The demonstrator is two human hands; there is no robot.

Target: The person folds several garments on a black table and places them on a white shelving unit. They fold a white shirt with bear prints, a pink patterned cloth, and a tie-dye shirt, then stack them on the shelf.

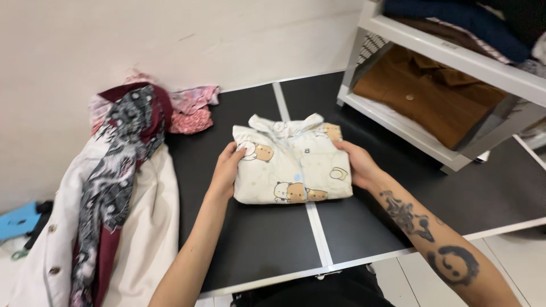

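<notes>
Centre frame, our left hand (227,169) and right hand (357,162) clasp opposite edges of a folded shirt (291,160) on the black table (256,239).

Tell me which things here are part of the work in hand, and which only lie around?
In hand:
- folded cream cartoon-print shirt
- left hand and right hand, gripping its two sides
- black table under it

Lying about:
- pile of clothes at the left
- white shelf with a brown shirt

I see no packages, labels, signs or screens anywhere around me here, on the desk or the shelf.
</notes>
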